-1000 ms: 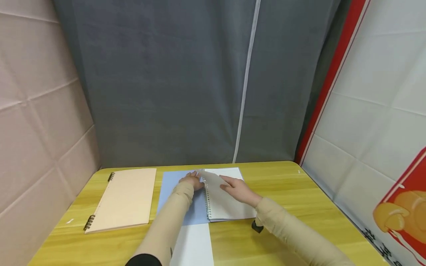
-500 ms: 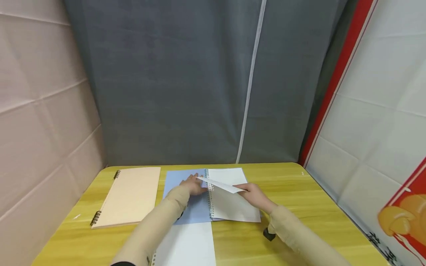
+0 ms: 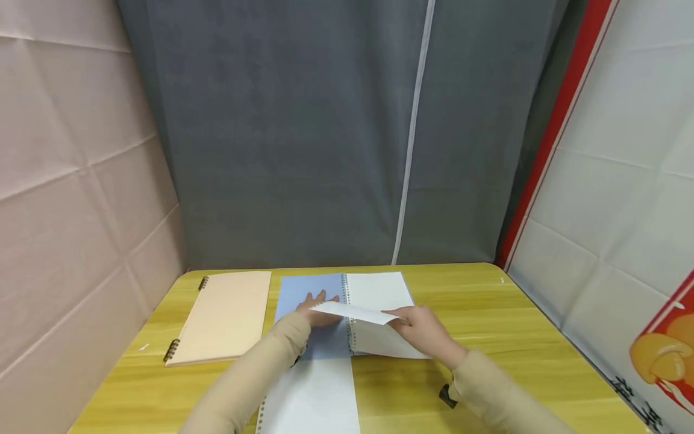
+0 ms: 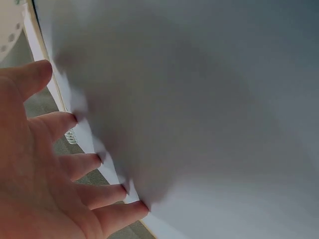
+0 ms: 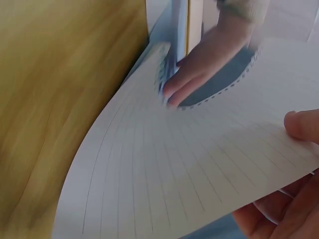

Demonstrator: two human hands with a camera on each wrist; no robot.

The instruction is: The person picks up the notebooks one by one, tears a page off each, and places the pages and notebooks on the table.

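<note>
A spiral notebook lies open on the yellow table [image 3: 488,325], blue cover [image 3: 303,288] to the left, white pages [image 3: 379,289] to the right. My left hand [image 3: 314,301] rests flat with spread fingers on the blue cover beside the spiral [image 3: 347,301]. My right hand [image 3: 420,328] pinches a lined loose-leaf sheet [image 3: 352,312] by its edge and holds it raised over the notebook. In the right wrist view the lined sheet [image 5: 174,179] curves over the left hand [image 5: 199,74], its punched edge off the rings. The left wrist view is mostly filled by the sheet's underside [image 4: 199,109].
A closed tan spiral notebook [image 3: 228,316] lies at the left of the table. A loose white punched sheet [image 3: 314,398] lies at the front edge. A small black object [image 3: 447,396] sits by my right sleeve. Grey curtain behind, padded walls at both sides.
The right hand has swung the lined sheet from upright down to nearly level and drawn it toward me, over the left hand. The left hand stays on the blue cover.
</note>
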